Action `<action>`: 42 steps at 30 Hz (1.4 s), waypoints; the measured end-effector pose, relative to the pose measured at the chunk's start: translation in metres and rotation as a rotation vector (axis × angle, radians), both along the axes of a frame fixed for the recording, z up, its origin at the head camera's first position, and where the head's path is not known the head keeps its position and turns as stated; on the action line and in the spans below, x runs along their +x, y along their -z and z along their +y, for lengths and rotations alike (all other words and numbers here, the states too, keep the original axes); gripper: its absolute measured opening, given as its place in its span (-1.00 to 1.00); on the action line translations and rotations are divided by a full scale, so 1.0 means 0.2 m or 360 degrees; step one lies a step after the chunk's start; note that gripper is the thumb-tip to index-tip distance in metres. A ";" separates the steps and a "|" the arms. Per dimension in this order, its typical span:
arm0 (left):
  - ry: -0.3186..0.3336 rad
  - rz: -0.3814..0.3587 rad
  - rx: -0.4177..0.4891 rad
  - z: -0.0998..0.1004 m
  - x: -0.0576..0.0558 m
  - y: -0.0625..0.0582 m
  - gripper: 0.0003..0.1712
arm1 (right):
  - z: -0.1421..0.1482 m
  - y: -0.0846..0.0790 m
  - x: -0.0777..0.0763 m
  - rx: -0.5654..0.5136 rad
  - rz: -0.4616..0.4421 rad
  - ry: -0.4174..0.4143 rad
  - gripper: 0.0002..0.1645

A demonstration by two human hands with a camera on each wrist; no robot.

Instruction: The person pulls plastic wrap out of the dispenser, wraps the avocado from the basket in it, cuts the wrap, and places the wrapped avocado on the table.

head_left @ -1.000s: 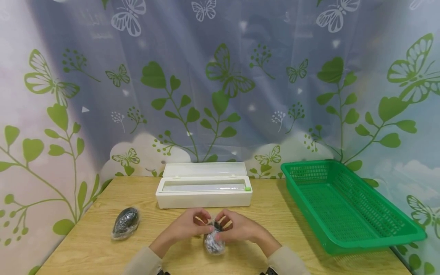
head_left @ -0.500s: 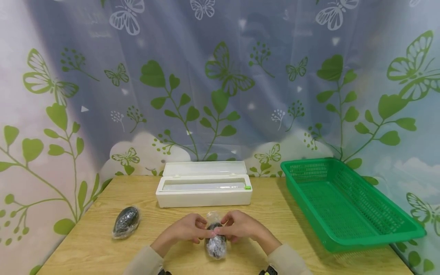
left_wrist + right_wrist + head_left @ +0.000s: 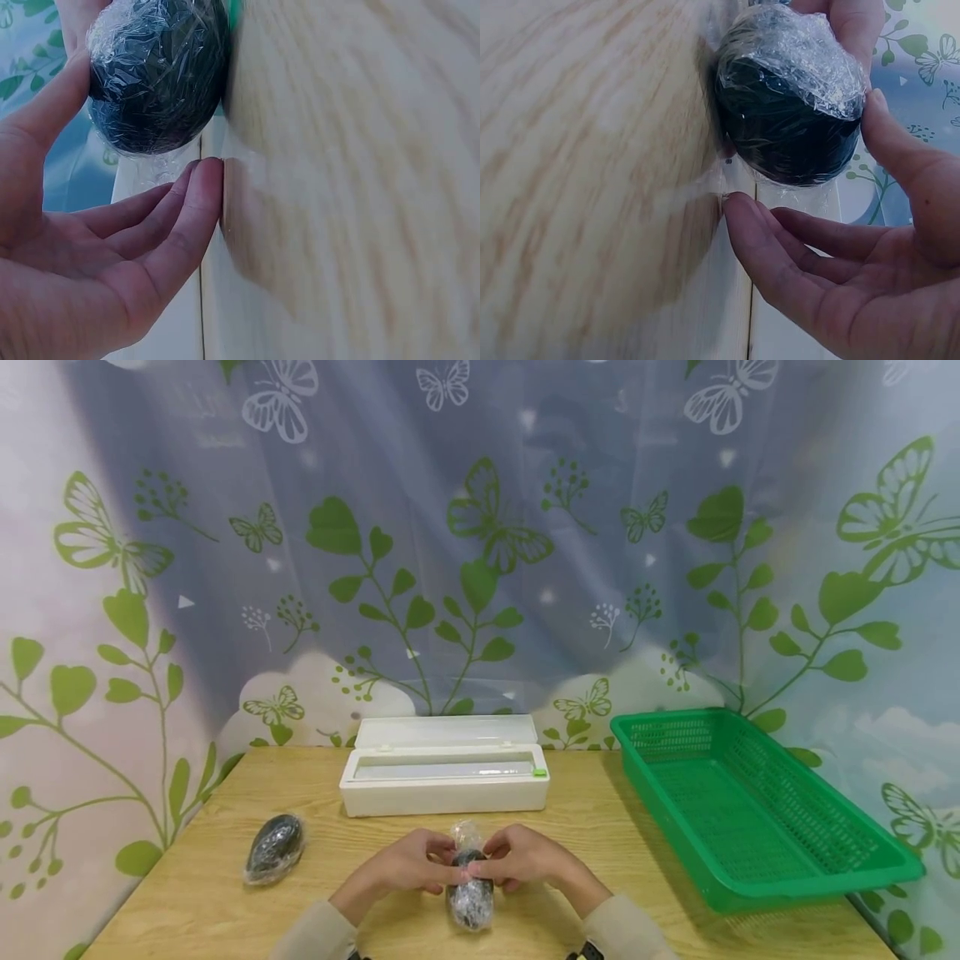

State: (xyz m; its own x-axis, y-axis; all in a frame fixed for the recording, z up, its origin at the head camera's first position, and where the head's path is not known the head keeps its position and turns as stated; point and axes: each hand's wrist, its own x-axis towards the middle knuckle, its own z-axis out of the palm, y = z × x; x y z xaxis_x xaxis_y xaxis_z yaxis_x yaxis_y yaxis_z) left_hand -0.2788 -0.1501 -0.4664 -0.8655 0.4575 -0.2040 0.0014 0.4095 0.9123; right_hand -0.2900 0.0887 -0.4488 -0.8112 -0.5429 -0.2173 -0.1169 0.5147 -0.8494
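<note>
A dark oval item wrapped in clear cling film (image 3: 471, 907) lies on the table in front of me, a loose crumpled tail of film (image 3: 467, 835) sticking out at its far end. My left hand (image 3: 408, 865) holds it from the left, thumb on top. From the right, my right hand (image 3: 527, 860) does the same, and the two thumbs meet over the item. Both wrist views show the shiny, wrinkled film over the dark item (image 3: 161, 82), with each thumb against it and the other fingers bent near the tabletop.
A second film-wrapped dark oval item (image 3: 275, 850) lies at the left. Behind the hands stands a white cling-film dispenser (image 3: 446, 795) with its lid raised and a green slider. A green plastic basket (image 3: 821, 891) sits at the right. A printed curtain (image 3: 585, 635) hangs behind the table.
The fingers have moved from pinching the film at the item's far end to holding its sides with thumbs on top. The film tail now shows beyond the hands.
</note>
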 end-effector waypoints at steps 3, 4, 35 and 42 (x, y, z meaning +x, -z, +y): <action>0.0005 -0.0001 0.0010 0.00 0.00 0.00 -0.05 | 0.00 0.00 0.00 -0.0005 -0.0007 0.0005 -0.23; 0.0010 0.0000 0.0016 0.00 0.00 0.00 -0.06 | 0.00 0.00 0.00 -0.0012 -0.0016 0.0006 -0.23; 0.0028 0.0363 0.0317 0.01 -0.03 0.00 -0.21 | 0.00 0.03 -0.03 -0.0503 -0.0001 0.0108 -0.49; 0.0064 0.0448 0.0277 0.01 -0.02 0.00 -0.66 | 0.00 0.02 -0.03 -0.0459 0.0076 0.0099 -0.68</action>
